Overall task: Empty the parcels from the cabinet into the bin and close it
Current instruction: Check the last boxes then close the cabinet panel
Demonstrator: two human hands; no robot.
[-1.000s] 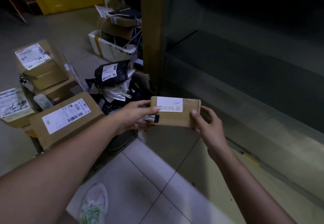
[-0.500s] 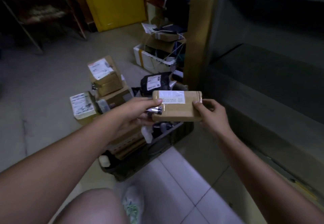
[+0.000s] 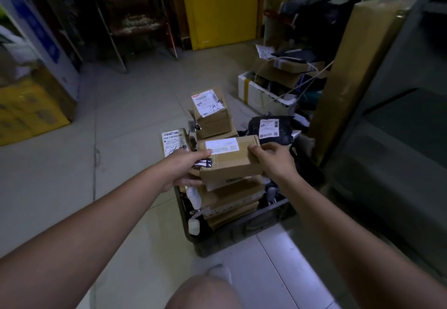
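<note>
**Parcel held over the heaped bin**

Centre of frame: brown cardboard parcel [image 3: 229, 161], white label up, gripped at both short ends. The left hand [image 3: 186, 170] wraps its left end, thumb on top. A small shiny metal object [image 3: 204, 162] is pinched in the same hand against the box; I cannot tell what it is. The right hand [image 3: 273, 161] clamps the right end, thumb on top, fingers curled behind.

The two-ended hold keeps the box level and label-up, probably to set it flat on the stack.

The dark bin [image 3: 242, 233] sits on the floor directly below the hands, already piled with boxes above its rim. A black bagged parcel [image 3: 268, 129] lies at the far side, just beyond the right hand. The grey cabinet [image 3: 399, 127] stands at the right edge, well apart from the hands.

Whether the held parcel touches the stack beneath, I cannot tell.
</note>
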